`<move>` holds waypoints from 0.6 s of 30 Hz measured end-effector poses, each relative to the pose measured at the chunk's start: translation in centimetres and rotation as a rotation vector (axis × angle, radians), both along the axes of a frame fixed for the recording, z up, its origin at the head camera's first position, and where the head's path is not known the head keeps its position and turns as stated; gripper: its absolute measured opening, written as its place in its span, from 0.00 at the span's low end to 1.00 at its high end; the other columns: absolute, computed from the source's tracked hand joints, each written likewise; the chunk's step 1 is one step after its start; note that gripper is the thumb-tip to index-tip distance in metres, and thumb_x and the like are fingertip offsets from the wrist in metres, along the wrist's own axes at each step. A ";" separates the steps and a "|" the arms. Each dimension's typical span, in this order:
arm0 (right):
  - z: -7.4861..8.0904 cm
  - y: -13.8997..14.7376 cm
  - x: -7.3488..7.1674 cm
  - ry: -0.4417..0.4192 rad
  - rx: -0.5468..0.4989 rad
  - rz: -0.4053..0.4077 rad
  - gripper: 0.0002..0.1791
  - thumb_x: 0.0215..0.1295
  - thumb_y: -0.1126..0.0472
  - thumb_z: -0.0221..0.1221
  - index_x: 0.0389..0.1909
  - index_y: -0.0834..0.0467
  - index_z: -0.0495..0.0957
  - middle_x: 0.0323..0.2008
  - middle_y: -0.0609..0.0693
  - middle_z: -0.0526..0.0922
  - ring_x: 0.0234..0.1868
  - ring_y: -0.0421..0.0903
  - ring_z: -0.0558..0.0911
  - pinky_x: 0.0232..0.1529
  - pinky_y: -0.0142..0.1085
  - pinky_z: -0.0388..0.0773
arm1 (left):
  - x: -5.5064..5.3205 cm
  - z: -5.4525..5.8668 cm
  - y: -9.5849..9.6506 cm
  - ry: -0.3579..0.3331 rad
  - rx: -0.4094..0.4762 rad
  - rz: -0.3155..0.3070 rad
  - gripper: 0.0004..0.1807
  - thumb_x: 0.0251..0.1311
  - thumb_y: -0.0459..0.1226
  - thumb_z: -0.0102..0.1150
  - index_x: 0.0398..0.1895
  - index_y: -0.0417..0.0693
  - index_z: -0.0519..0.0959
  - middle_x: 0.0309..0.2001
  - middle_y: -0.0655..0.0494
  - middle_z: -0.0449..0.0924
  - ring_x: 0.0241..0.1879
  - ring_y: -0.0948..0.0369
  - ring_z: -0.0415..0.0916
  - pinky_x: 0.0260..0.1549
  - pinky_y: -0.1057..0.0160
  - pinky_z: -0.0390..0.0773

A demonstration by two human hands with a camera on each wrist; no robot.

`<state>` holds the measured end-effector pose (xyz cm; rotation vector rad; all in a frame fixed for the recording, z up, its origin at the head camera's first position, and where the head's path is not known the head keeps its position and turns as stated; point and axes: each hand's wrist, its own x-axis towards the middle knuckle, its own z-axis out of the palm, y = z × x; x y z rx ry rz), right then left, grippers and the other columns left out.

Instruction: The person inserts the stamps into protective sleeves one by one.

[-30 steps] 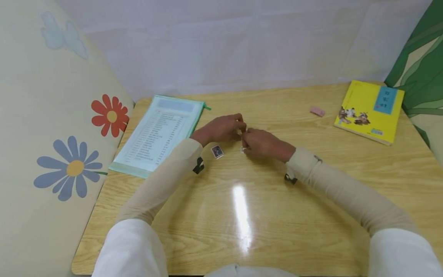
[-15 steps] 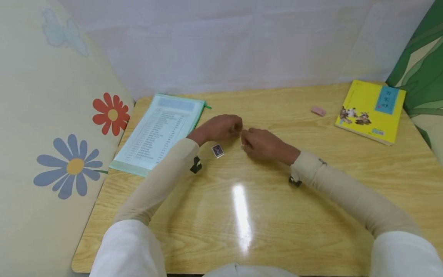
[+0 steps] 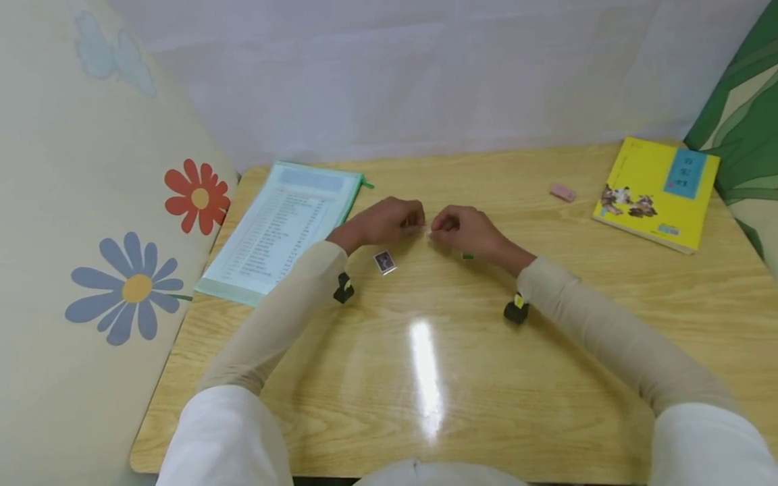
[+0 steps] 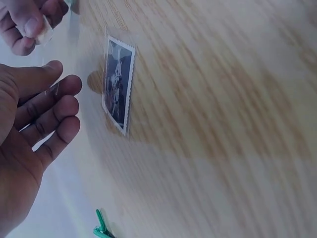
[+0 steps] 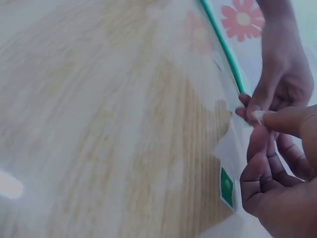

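My left hand [image 3: 389, 221] pinches a small clear plastic piece [image 4: 55, 89] between thumb and forefinger. Facing it closely, my right hand [image 3: 471, 233] pinches a small whitish piece [image 4: 45, 32] whose kind I cannot make out, as the fingertips cover part of it. Below the left hand, a dark postage stamp [image 4: 119, 84] with a white perforated edge lies in a clear sleeve on the table. A green stamp [image 5: 227, 187] lies on the table just under the right hand, partly covered by it in the head view.
On the left lies a pale green zip document folder [image 3: 286, 226] with a printed sheet. A pink eraser-like block [image 3: 562, 192] and a yellow book [image 3: 658, 194] lie at the right on the wooden table [image 3: 365, 378]. A painted panel stands along the left edge.
My right hand has lifted and shifted slightly away from me, and the green stamp beneath it has come into view. The left hand has barely moved; the dark stamp stays put.
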<state>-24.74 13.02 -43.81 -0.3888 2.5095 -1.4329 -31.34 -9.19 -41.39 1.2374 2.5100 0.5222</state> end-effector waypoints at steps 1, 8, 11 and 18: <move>0.0 0.1 -0.1 -0.024 -0.017 -0.017 0.09 0.71 0.53 0.64 0.45 0.53 0.80 0.42 0.50 0.82 0.43 0.46 0.80 0.46 0.41 0.77 | 0.0 0.0 -0.1 -0.008 0.009 0.004 0.05 0.72 0.37 0.58 0.46 0.48 0.78 0.39 0.56 0.80 0.37 0.61 0.76 0.39 0.60 0.77; 0.1 0.7 -0.5 -0.089 -0.174 -0.087 0.18 0.71 0.57 0.63 0.58 0.57 0.75 0.46 0.55 0.79 0.45 0.50 0.79 0.46 0.42 0.77 | 0.0 0.0 -0.2 -0.069 0.065 0.053 0.07 0.71 0.39 0.60 0.46 0.48 0.78 0.38 0.55 0.82 0.37 0.60 0.79 0.41 0.59 0.78; 0.2 0.6 -0.5 -0.109 -0.226 -0.089 0.20 0.72 0.58 0.62 0.62 0.57 0.74 0.48 0.56 0.79 0.48 0.50 0.79 0.48 0.43 0.77 | 0.1 0.1 -0.1 -0.095 0.089 0.067 0.08 0.71 0.40 0.60 0.47 0.49 0.76 0.40 0.56 0.82 0.40 0.61 0.79 0.43 0.60 0.78; 0.5 0.2 -0.3 -0.185 -0.352 -0.109 0.18 0.73 0.60 0.62 0.60 0.59 0.76 0.51 0.56 0.81 0.50 0.50 0.82 0.55 0.44 0.79 | 0.1 0.1 0.1 -0.101 0.134 0.090 0.09 0.72 0.43 0.59 0.47 0.50 0.74 0.38 0.56 0.80 0.38 0.61 0.77 0.39 0.61 0.77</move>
